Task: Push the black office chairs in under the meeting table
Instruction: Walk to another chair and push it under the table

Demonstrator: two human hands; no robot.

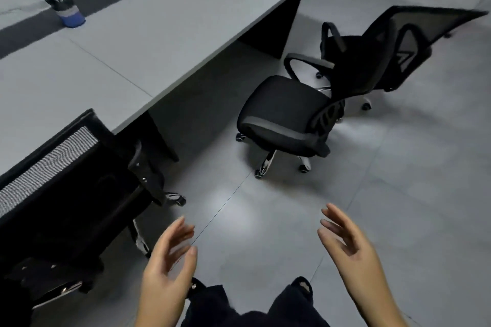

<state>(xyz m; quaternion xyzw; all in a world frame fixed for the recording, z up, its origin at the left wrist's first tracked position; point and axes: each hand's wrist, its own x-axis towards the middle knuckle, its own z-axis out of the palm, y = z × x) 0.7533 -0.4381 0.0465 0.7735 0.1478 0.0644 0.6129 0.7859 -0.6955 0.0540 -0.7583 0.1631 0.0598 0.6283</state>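
overhead, a grey meeting table (148, 42) above grey floor tiles (398, 207) carries a blue bottle (69, 12), while the left hand (166, 265) and right hand (353, 249) hover empty, fingers loosely spread.

One chair (287, 114) stands right of the table (159, 34), another (66, 188) seemingly tucked at its edge.
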